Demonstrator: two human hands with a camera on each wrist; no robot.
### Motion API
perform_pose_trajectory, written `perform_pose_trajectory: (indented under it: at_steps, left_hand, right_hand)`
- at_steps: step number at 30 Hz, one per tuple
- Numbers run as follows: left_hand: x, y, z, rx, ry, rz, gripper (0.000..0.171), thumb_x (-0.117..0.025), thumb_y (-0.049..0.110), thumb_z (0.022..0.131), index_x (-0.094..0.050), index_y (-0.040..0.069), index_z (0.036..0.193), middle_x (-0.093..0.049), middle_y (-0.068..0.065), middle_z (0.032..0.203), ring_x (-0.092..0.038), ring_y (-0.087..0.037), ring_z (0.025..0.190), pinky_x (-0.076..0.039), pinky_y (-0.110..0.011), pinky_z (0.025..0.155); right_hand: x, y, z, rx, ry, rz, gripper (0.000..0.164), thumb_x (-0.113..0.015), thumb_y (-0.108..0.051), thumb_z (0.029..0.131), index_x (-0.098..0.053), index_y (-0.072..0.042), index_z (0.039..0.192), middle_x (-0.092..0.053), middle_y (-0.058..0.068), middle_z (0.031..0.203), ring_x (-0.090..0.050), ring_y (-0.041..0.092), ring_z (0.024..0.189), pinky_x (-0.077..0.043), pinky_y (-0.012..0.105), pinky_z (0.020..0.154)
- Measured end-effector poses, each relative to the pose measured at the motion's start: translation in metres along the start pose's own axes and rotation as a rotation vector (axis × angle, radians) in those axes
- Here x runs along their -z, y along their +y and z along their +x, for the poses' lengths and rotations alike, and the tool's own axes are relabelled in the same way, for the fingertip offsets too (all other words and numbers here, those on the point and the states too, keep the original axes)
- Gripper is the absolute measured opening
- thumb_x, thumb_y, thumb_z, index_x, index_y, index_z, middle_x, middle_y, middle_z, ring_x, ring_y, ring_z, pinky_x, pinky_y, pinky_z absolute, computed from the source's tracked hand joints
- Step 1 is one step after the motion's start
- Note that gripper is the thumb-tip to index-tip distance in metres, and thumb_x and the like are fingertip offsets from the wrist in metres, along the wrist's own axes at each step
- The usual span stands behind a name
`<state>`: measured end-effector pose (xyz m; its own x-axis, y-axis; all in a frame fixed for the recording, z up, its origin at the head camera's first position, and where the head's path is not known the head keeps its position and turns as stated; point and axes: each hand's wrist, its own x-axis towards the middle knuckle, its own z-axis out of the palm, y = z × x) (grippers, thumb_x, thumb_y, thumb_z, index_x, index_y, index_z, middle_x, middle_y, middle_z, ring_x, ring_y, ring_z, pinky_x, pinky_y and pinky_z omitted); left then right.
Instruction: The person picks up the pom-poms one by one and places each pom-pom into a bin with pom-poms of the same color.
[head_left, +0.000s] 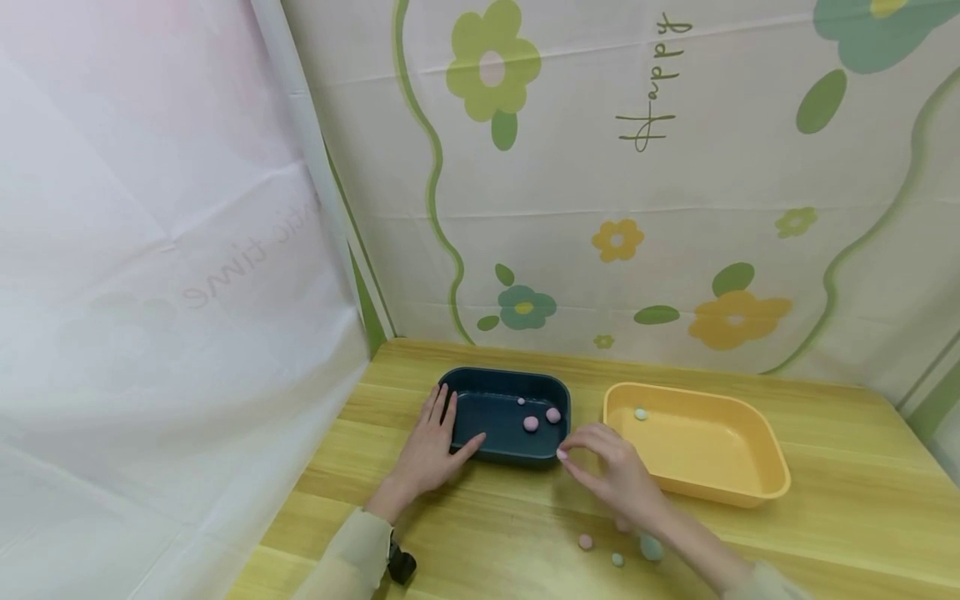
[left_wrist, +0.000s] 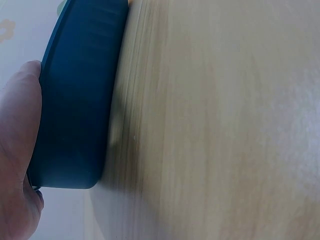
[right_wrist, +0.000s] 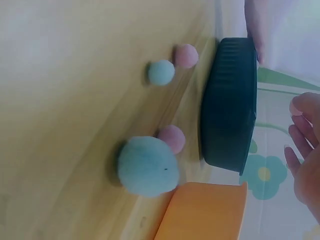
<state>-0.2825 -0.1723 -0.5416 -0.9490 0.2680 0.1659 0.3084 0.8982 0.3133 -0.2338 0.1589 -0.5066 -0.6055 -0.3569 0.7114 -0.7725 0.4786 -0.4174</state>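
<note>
My left hand (head_left: 429, 450) rests on the left end of the dark blue tray (head_left: 483, 417), fingers spread over the rim and thumb along the front edge. In the left wrist view the thumb (left_wrist: 25, 105) lies against the tray's upper edge. Between thumb and fingertips my right hand (head_left: 618, 475) pinches a small pink ball (head_left: 562, 454), just off the tray's front right corner. Inside the tray lie two larger pink balls (head_left: 531, 423) and a tiny pink one (head_left: 521, 402).
To the right stands a yellow tray (head_left: 705, 450) with one pale green ball (head_left: 641, 414) in it. Below my right hand, pink balls (head_left: 586, 542), a small green ball (head_left: 617, 560) and a bigger green ball (right_wrist: 148, 166) lie on the wooden table (head_left: 480, 533). Printed cloth (head_left: 562, 167) hangs behind.
</note>
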Motion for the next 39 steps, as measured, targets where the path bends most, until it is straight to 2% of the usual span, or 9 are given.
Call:
perform_pose_trajectory:
  at_steps: [8, 13, 18, 26, 29, 34, 39]
  left_hand:
    - [0.002, 0.001, -0.001, -0.006, 0.001, -0.008, 0.101, -0.052, 0.070, 0.108, -0.024, -0.002, 0.173, -0.014, -0.025, 0.184, -0.012, -0.043, 0.173, -0.026, -0.058, 0.138]
    - [0.002, 0.001, -0.001, -0.006, 0.002, -0.017, 0.101, -0.053, 0.069, 0.108, -0.024, -0.002, 0.173, -0.014, -0.025, 0.184, -0.011, -0.043, 0.173, -0.025, -0.058, 0.138]
    - [0.001, 0.000, -0.001, -0.008, 0.008, -0.016, 0.101, -0.053, 0.069, 0.108, -0.024, -0.001, 0.173, -0.014, -0.024, 0.184, -0.011, -0.042, 0.173, -0.026, -0.058, 0.138]
    - [0.001, 0.000, 0.000, -0.007, 0.007, -0.016, 0.100, -0.054, 0.069, 0.107, -0.025, -0.002, 0.173, -0.015, -0.025, 0.184, -0.010, -0.042, 0.174, -0.025, -0.058, 0.138]
    - [0.002, 0.001, 0.000, -0.006, 0.006, -0.015, 0.100, -0.053, 0.068, 0.107, -0.025, -0.002, 0.173, -0.014, -0.025, 0.184, -0.010, -0.041, 0.174, -0.024, -0.057, 0.139]
    - [0.002, 0.002, 0.000, -0.007, 0.007, -0.007, 0.100, -0.053, 0.068, 0.108, -0.025, -0.002, 0.173, -0.015, -0.025, 0.184, -0.012, -0.042, 0.173, -0.025, -0.057, 0.139]
    - [0.001, 0.001, 0.000, -0.003, 0.001, -0.011, 0.100, -0.053, 0.068, 0.108, -0.024, -0.002, 0.173, -0.013, -0.024, 0.184, -0.009, -0.040, 0.174, -0.024, -0.057, 0.139]
  right_hand:
    - [-0.009, 0.008, 0.013, -0.026, -0.003, 0.000, 0.034, -0.091, 0.011, 0.078, -0.079, -0.012, 0.100, -0.078, -0.002, 0.103, -0.072, 0.018, 0.100, -0.052, 0.010, 0.099]
    - [-0.016, 0.015, 0.018, -0.053, -0.008, -0.019, 0.033, -0.092, 0.010, 0.079, -0.078, -0.013, 0.100, -0.079, -0.001, 0.105, -0.072, 0.019, 0.101, -0.062, 0.025, 0.093]
    - [-0.021, 0.022, 0.022, -0.127, -0.035, -0.038, 0.027, -0.091, 0.004, 0.085, -0.078, -0.013, 0.102, -0.079, -0.002, 0.107, -0.073, 0.019, 0.104, -0.066, 0.039, 0.091]
    - [-0.028, 0.030, 0.028, -0.190, -0.047, -0.046, 0.022, -0.088, 0.000, 0.090, -0.077, -0.015, 0.103, -0.077, -0.003, 0.103, -0.071, 0.019, 0.103, -0.064, 0.043, 0.092]
    - [-0.031, 0.032, 0.030, -0.200, -0.045, -0.036, 0.021, -0.088, -0.001, 0.091, -0.077, -0.013, 0.104, -0.077, 0.000, 0.103, -0.072, 0.023, 0.103, -0.064, 0.046, 0.092]
    - [-0.034, 0.034, 0.027, -0.210, -0.049, -0.040, 0.033, -0.091, -0.003, 0.088, -0.077, -0.008, 0.118, -0.080, 0.009, 0.117, -0.073, 0.029, 0.113, -0.063, 0.053, 0.098]
    - [-0.028, 0.031, 0.019, -0.207, -0.049, -0.041, 0.042, -0.090, -0.003, 0.089, -0.076, -0.009, 0.128, -0.079, 0.008, 0.126, -0.072, 0.028, 0.121, -0.063, 0.053, 0.101]
